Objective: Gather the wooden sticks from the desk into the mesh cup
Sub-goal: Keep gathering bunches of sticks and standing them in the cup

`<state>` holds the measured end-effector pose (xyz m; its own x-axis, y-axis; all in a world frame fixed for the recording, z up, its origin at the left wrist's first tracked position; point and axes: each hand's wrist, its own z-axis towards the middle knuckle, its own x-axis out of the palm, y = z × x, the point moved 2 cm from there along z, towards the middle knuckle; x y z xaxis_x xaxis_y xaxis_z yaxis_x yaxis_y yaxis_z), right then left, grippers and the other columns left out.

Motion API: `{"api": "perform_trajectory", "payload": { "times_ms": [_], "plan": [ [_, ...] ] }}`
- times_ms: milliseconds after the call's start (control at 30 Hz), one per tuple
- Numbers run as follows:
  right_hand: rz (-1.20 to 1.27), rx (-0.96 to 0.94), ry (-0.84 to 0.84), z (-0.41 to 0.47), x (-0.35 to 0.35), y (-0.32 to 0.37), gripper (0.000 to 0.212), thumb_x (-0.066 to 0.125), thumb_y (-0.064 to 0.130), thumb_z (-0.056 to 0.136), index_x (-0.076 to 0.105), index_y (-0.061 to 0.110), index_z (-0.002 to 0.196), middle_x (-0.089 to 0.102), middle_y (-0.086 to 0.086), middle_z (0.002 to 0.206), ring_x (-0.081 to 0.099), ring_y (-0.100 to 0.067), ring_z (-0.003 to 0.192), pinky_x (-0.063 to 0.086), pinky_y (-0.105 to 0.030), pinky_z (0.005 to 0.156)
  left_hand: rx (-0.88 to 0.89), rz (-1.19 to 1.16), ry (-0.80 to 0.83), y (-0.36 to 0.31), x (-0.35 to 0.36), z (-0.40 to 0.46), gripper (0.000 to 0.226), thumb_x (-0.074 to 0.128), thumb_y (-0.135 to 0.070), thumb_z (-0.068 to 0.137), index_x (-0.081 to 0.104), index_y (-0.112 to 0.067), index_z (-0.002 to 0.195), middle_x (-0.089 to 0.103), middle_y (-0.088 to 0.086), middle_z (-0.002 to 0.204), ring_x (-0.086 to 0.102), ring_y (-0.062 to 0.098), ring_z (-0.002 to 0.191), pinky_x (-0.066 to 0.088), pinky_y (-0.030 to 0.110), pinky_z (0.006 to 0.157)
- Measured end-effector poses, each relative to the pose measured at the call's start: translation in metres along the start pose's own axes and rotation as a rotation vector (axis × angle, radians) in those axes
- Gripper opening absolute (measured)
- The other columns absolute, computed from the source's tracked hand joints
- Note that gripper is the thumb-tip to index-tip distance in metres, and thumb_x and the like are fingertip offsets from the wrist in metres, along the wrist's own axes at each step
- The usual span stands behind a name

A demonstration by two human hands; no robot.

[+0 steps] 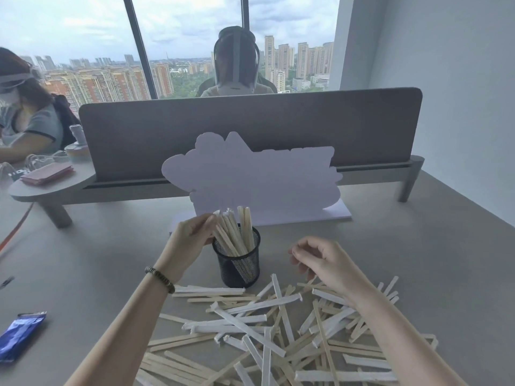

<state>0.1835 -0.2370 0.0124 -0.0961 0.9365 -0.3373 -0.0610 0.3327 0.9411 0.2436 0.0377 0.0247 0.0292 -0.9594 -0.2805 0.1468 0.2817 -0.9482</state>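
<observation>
A black mesh cup (240,270) stands on the grey desk (97,263) in front of me, with several wooden sticks (237,232) upright in it. My left hand (186,243) is at the cup's left rim, its fingers touching the tops of those sticks. My right hand (324,260) hovers to the right of the cup with fingers loosely curled and nothing in it. A scattered pile of wooden sticks (278,330), some bare and some in white paper wrappers, lies on the desk below both hands.
A white cut-out sign (262,179) stands just behind the cup, a grey partition (250,129) behind that. A blue packet (19,337) lies at the left edge. Two people sit beyond the partition and to the far left. A pink pouch (47,172) rests on a side shelf.
</observation>
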Motion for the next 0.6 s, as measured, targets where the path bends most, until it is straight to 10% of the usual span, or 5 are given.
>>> {"api": "perform_trajectory", "payload": {
  "times_ms": [233, 400, 500, 600],
  "plan": [
    [-0.680, -0.019, 0.156, -0.009, 0.012, 0.007, 0.049, 0.055, 0.061, 0.092, 0.061, 0.028, 0.127, 0.061, 0.006, 0.125, 0.058, -0.014, 0.118, 0.047, -0.035, 0.100, -0.051, 0.567, 0.160, 0.030, -0.021, -0.038, 0.036, 0.045, -0.048, 0.098, 0.063, -0.028, 0.121, 0.070, -0.001, 0.119, 0.064, 0.017, 0.111, 0.047, 0.028, 0.093],
    [-0.958, 0.126, 0.571, -0.033, 0.035, 0.007, 0.106, 0.046, 0.093, 0.068, 0.015, 0.042, 0.156, 0.020, 0.001, 0.164, 0.023, -0.026, 0.150, 0.028, -0.056, 0.116, 0.036, 0.923, 0.663, 0.036, -0.014, -0.079, 0.103, 0.051, -0.086, 0.066, 0.034, -0.028, 0.150, 0.033, -0.011, 0.155, 0.029, 0.010, 0.145, 0.025, 0.029, 0.118],
    [-1.033, 0.119, 0.637, -0.050, 0.040, 0.009, 0.121, 0.062, 0.090, 0.057, 0.005, 0.047, 0.154, 0.009, 0.008, 0.166, 0.013, -0.027, 0.152, 0.025, -0.059, 0.117, 0.065, 1.095, 0.746, 0.036, -0.009, -0.096, 0.112, 0.067, -0.074, 0.067, 0.017, -0.029, 0.156, 0.016, -0.008, 0.161, 0.009, 0.016, 0.151, 0.013, 0.037, 0.123],
    [-1.064, 0.093, 0.639, -0.064, 0.040, 0.014, 0.118, 0.077, 0.071, 0.061, 0.008, 0.048, 0.154, 0.009, 0.008, 0.166, 0.011, -0.027, 0.153, 0.022, -0.053, 0.119, 0.107, 1.098, 0.637, 0.031, -0.006, -0.097, 0.089, 0.072, -0.058, 0.073, 0.033, -0.031, 0.149, 0.039, -0.007, 0.150, 0.034, 0.017, 0.140, 0.029, 0.037, 0.115]
  ]
}}
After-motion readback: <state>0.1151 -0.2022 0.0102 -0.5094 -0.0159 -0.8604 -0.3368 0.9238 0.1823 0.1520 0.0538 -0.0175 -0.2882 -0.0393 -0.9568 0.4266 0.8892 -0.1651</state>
